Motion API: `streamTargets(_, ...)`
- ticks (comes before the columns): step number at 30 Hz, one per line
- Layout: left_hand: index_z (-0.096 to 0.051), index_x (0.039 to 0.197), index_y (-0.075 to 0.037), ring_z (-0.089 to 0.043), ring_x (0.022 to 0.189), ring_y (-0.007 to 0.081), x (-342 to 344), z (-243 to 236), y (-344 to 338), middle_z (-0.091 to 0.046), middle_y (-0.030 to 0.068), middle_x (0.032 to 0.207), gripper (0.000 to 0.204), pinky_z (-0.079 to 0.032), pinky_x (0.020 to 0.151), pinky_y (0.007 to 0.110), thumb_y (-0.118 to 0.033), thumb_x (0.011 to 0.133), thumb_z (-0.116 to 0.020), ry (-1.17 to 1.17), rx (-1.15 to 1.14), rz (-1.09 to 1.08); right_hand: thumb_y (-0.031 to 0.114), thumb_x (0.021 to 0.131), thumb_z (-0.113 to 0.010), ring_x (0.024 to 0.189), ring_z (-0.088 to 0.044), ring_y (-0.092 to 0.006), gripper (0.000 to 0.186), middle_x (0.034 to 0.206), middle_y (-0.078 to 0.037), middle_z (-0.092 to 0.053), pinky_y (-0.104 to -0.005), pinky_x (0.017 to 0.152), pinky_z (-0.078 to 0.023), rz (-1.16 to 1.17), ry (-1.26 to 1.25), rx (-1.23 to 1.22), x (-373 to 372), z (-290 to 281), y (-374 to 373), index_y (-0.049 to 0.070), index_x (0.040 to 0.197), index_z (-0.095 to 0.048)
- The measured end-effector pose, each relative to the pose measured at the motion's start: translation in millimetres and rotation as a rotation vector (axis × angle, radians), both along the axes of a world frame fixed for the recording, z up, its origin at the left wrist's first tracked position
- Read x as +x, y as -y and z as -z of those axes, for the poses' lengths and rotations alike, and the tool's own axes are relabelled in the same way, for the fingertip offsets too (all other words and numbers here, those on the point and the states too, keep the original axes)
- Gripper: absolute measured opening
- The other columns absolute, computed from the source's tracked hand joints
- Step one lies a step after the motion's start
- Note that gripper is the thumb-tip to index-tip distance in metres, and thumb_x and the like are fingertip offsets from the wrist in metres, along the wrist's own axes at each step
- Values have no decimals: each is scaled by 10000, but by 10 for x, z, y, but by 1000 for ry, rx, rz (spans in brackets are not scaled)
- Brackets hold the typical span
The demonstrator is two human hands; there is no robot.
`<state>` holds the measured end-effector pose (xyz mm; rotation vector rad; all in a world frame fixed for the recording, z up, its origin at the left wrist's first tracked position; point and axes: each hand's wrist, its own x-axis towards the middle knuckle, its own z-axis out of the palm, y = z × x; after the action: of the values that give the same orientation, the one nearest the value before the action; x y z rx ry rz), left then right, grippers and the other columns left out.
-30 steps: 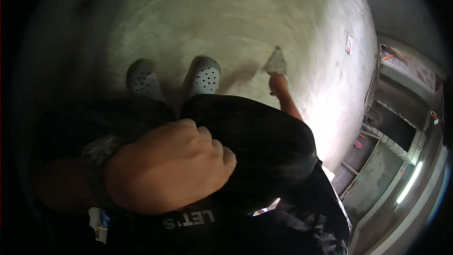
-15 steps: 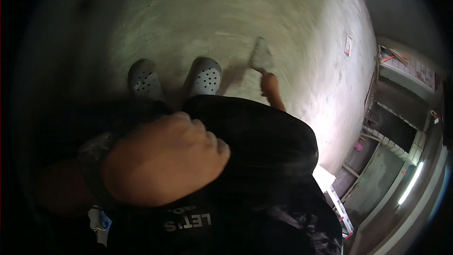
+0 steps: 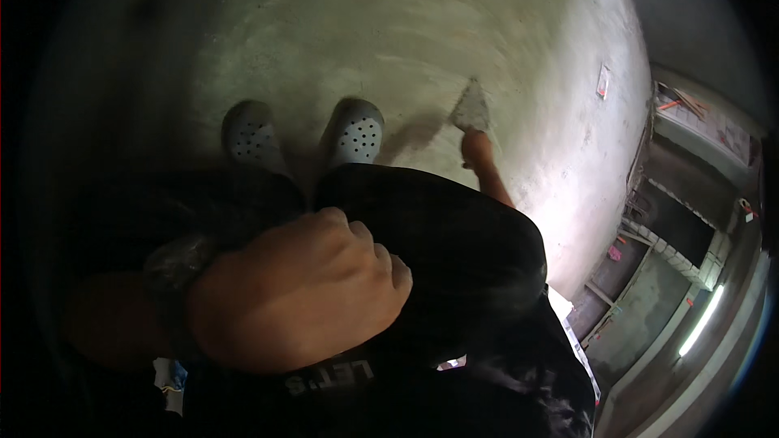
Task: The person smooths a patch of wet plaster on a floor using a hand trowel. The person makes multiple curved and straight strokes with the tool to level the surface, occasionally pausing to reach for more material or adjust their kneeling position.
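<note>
The bare right hand (image 3: 477,150) sits between one and two o'clock of centre, its fingers wrapped around the handle end of a grey, cement-smeared triangular trowel (image 3: 471,109). The trowel's blade points to about twelve o'clock, over a broad grey-green cement surface (image 3: 324,24); whether it touches there I cannot tell. A soft shadow lies at the blade's eight o'clock.

Toward seven o'clock, the bare left hand (image 3: 312,292) is over the lap, back uppermost, knuckles toward two o'clock. Its fingers curl under and the tips are hidden, so I cannot tell whether they pinch anything. A crinkled, translucent plastic wrap (image 3: 177,264) is at its wrist.

Two pale clogs with round holes stand on the cement, one (image 3: 357,139) at eleven o'clock, the other (image 3: 251,142) near ten, just above black cloth trousers (image 3: 430,219). A glowing white tube light (image 3: 702,320) shines near four o'clock.
</note>
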<state>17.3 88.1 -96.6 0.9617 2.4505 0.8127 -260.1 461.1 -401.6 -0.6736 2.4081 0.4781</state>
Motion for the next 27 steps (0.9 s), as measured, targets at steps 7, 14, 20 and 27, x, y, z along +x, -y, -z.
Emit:
streamTargets(7,-622,1077,0,-651,732,191,30,37,-33,-655,96,787,268,-494,640,313,-145,853,-590,-10,-12,-37,328,1012,-351,682,-695,-381,456,879,-269,-684,-465,668,-574,296,69,-166,732,-199,868,-68,1086,-564)
streamTargets(14,-631,1038,-4,-624,674,170,159,37,-21,-629,58,716,238,-469,590,295,-139,846,-596,-21,48,-90,417,993,-414,746,-687,-408,525,966,-281,-659,-462,615,-591,673,95,-317,508,-236,533,-58,1060,-626)
streamTargets(20,-632,1032,-10,-613,657,163,131,90,29,-620,55,709,233,-462,582,297,-144,845,-600,-66,-12,-107,325,967,-430,664,-676,-346,421,863,-240,-661,-452,590,-564,552,83,-146,95,-107,-61,-39,1026,-633)
streamTargets(27,-634,1008,-9,-618,664,175,125,150,47,-628,63,721,205,-470,602,309,-143,860,-588,-26,25,-122,335,991,-454,966,-621,-488,418,974,-316,-646,-554,858,-489,239,136,-175,1198,-387,1293,-45,1106,-585)
